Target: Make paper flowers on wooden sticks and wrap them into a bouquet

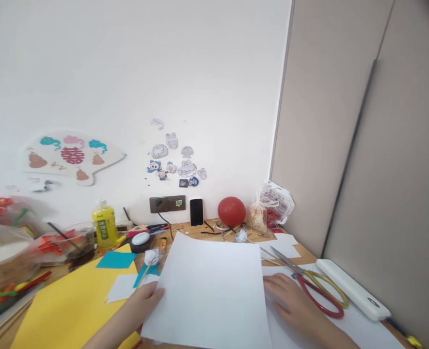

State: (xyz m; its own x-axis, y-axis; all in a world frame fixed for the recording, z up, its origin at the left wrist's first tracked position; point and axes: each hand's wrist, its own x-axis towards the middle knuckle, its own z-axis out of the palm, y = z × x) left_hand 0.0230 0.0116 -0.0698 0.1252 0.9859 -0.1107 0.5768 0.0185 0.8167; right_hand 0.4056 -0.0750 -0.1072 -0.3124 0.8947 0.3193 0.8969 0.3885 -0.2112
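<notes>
A large white sheet of paper (209, 291) is in front of me, its near edge running out at the bottom of the head view. My left hand (147, 299) grips its left edge, thumb on top and the other fingers hidden beneath. Beside the right edge is my right hand (290, 298), palm down with fingers stretched and slightly apart; the fingertips reach the sheet's edge. More white paper (367, 334) lies under that hand. Scissors (318, 286) with one red and one yellow handle rest just beyond it.
Yellow paper (72, 300) with a blue piece (117, 260) covers the left side. A crumpled paper ball on a stick (151, 258), a yellow bottle (104, 225), a phone (197, 212) and a red balloon (231, 211) stand farther back. A long white device (352, 288) lies at right.
</notes>
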